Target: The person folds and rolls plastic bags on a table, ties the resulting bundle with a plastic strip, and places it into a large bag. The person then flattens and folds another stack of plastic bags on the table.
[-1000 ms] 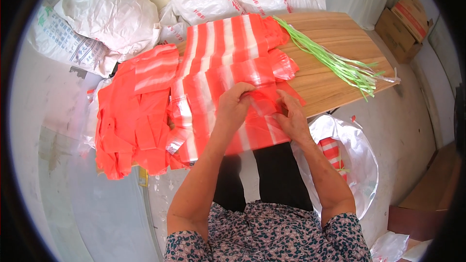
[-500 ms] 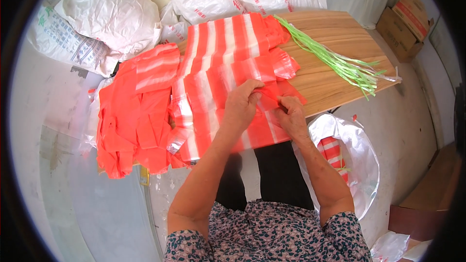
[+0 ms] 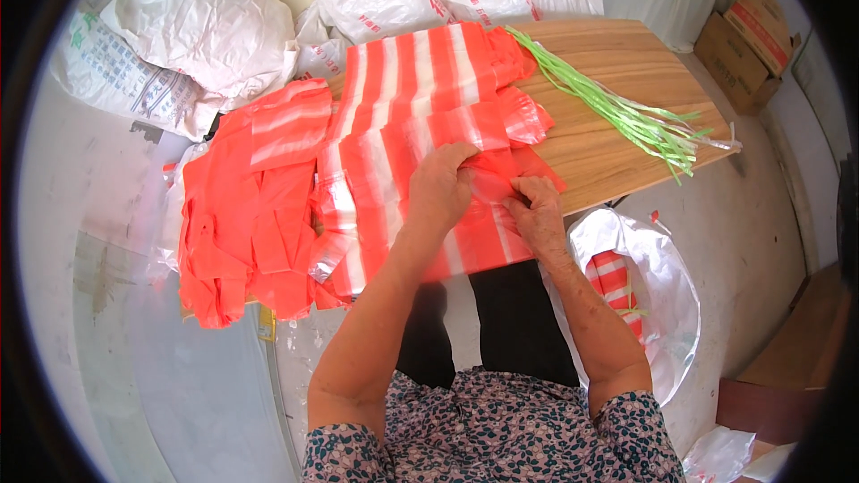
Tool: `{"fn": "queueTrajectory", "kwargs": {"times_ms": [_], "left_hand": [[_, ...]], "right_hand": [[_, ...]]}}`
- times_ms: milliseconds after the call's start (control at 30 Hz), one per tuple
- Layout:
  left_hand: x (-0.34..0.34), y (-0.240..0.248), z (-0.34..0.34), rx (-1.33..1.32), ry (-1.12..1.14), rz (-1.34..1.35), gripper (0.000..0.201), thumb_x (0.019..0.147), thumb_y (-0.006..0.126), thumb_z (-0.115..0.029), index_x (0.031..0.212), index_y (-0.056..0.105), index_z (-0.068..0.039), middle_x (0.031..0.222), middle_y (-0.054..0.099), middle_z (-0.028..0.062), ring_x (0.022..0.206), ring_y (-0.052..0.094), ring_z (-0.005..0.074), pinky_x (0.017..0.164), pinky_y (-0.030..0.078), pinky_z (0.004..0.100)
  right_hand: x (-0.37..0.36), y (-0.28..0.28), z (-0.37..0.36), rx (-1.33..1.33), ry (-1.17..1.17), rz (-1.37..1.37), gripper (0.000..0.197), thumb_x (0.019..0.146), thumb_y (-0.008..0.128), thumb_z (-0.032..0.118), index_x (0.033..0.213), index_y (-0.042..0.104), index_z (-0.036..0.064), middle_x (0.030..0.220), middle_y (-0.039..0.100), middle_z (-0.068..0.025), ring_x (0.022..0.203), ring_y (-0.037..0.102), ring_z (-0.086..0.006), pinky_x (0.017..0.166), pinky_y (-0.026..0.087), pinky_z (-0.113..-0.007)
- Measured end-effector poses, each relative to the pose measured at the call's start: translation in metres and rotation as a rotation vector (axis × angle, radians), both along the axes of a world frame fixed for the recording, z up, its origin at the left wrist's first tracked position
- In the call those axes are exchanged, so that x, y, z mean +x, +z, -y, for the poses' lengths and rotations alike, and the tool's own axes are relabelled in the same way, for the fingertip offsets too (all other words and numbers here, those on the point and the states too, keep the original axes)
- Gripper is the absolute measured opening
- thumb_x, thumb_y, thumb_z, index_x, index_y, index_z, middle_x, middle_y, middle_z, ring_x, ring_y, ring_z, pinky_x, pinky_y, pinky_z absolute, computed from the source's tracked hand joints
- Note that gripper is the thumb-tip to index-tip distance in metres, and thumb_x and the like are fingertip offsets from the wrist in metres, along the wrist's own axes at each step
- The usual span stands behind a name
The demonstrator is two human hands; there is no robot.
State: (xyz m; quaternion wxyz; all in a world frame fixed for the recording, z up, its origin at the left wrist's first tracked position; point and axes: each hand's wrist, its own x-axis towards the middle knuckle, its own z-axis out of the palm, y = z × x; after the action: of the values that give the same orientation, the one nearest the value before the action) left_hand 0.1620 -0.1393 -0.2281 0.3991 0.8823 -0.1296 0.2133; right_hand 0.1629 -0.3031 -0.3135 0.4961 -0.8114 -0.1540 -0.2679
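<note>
Red-and-white striped plastic bags (image 3: 394,139) lie stacked across the middle of the wooden table. At the stack's right side, my left hand (image 3: 441,186) pinches the thin red film of a top bag. My right hand (image 3: 539,215), a little to the right, grips the same plastic bag near its edge with thumb and bent fingers. The film stretches slightly wrinkled between the two hands. On the left, another pile of red plastic bags (image 3: 246,215) hangs partly over the table's front edge. Green plastic strips (image 3: 617,107) lie in a loose bundle on the right.
Full white sacks (image 3: 210,27) stand behind the table (image 3: 591,49). Beside my right forearm, an open white sack (image 3: 676,304) holds a striped red bundle (image 3: 614,291). Cardboard boxes (image 3: 743,49) stand at the far right, and a brown box (image 3: 778,402) is at the lower right.
My left hand has shifted slightly left and toward me, and the film between my hands looks more stretched. My right hand stays almost in place. The piles have not moved.
</note>
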Motion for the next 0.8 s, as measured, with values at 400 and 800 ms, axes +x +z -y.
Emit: {"fn": "queueTrajectory", "kwargs": {"times_ms": [400,800], "left_hand": [[-0.022,0.002,-0.011,0.133,-0.053,0.192,0.018,0.075,0.052,0.007,0.086,0.059,-0.005,0.094,0.061,0.0116,0.090,0.056,0.0325,0.077,0.045,0.0401],[-0.073,-0.033,-0.034,0.360,0.135,0.411,0.014,0.069,0.062,-0.001,0.081,0.061,-0.008,0.089,0.060,0.0040,0.081,0.055,0.0225,0.076,0.038,0.0357]], "right_hand": [[-0.005,0.007,0.009,-0.224,-0.002,0.116,0.025,0.065,0.072,0.002,0.087,0.063,0.0062,0.080,0.059,-0.0084,0.079,0.052,-0.0284,0.074,0.040,-0.040],[-0.021,0.023,0.016,-0.450,0.084,0.162,0.022,0.071,0.063,0.000,0.092,0.061,0.0075,0.086,0.056,-0.0061,0.088,0.054,-0.0274,0.101,0.033,-0.052]]}}
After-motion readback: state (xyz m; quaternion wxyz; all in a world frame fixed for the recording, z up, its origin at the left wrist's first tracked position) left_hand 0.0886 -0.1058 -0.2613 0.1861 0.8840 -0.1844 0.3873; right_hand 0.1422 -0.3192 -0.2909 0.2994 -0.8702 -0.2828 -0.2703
